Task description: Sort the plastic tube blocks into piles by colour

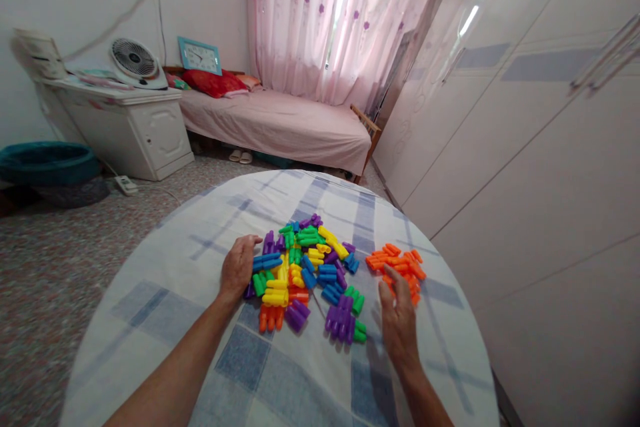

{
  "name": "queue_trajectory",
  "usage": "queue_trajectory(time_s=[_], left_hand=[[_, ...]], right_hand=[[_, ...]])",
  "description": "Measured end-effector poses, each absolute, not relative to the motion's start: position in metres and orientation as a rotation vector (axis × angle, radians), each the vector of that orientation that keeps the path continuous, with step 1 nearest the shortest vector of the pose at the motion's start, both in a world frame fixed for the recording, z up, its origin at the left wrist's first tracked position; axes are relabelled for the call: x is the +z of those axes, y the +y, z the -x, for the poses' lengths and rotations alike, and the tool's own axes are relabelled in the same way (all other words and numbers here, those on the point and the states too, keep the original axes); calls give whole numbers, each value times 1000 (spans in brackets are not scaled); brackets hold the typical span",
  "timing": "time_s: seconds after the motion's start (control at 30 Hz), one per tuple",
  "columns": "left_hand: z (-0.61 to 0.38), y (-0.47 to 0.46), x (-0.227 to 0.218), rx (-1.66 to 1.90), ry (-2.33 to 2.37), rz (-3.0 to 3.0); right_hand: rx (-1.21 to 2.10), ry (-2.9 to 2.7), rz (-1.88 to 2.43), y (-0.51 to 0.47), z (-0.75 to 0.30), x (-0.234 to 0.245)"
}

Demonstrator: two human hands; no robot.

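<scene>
Toy pieces shaped like joined plastic tubes lie in a mixed pile [295, 260] of blue, green, yellow, purple and orange at the middle of the table. My left hand [239, 268] rests against the left edge of this pile, cupped and open beside a blue piece [267, 262]. To the right is a separate heap of orange pieces [397, 263]. Over its near left edge reaches my right hand [399, 313], fingers apart, with nothing visible in its grasp. Purple pieces [341, 319] and green pieces [360, 331] lie between the two hands, nearer to me.
A checked cloth covers the round table [165, 347]. Beyond it stand a pink-covered bed [285, 117] and a white cabinet [160, 133] carrying a fan [135, 60]. White wardrobe doors [500, 167] line the right side. A lined bin [50, 163] is at far left.
</scene>
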State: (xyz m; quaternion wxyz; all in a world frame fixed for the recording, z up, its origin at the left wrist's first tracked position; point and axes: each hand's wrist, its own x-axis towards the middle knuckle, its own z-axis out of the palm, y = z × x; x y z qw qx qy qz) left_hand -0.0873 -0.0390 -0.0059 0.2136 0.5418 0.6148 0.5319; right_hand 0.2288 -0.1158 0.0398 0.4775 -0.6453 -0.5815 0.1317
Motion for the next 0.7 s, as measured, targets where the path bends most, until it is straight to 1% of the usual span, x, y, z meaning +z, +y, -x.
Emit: queue_trajectory(time_s=[0.03, 0.1, 0.23, 0.47, 0.63, 0.7], left_hand=[[87, -39, -6, 1475, 1704, -1501], [87, -39, -7, 1468, 1715, -1502], [84, -40, -5, 1451, 1736, -1532], [80, -44, 2, 1437, 1712, -1531], [76, -45, 3, 1418, 1641, -1535], [73, -46, 3, 1392, 1599, -1533]], right_hand=[[425, -1409, 1574, -127, -217, 32], [513, -1342, 1619, -144, -199, 15], [471, -1286, 1671, -139, -177, -8], [429, -1303, 1615, -87, -146, -10], [270, -1260, 1566, -75, -163, -10], [286, -1261, 1568, -72, -172, -11]])
